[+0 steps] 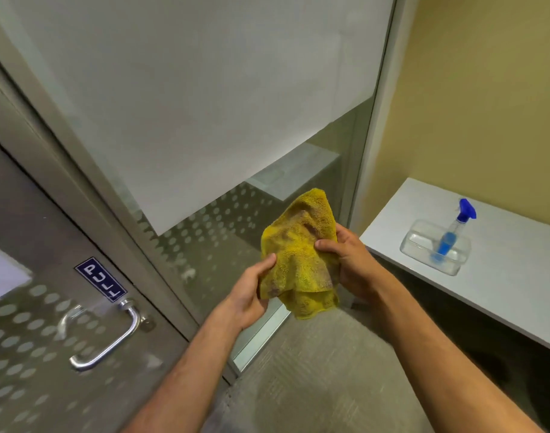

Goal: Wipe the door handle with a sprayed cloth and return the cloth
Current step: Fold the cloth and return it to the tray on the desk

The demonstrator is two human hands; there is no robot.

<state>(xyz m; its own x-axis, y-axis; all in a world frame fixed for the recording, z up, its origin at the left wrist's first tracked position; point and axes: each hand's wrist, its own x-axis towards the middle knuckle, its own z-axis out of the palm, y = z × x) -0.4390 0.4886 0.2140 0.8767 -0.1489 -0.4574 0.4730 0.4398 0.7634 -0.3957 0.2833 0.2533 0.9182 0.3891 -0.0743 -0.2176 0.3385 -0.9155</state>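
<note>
Both hands on cloth, mid-air, door handle untouched.
Left hand pinches the yellow cloth at its left edge, right hand grips the right edge; looks like bunching it into a wiping pad, and it hangs crumpled and stained between them. Door handle at 8 o'clock, well apart, on the dotted glass door under a PULL sign. Spray bottle stands in a clear tray on the white desk at 3 o'clock, likely the cloth's return spot. Carpet floor, yellow wall.
</note>
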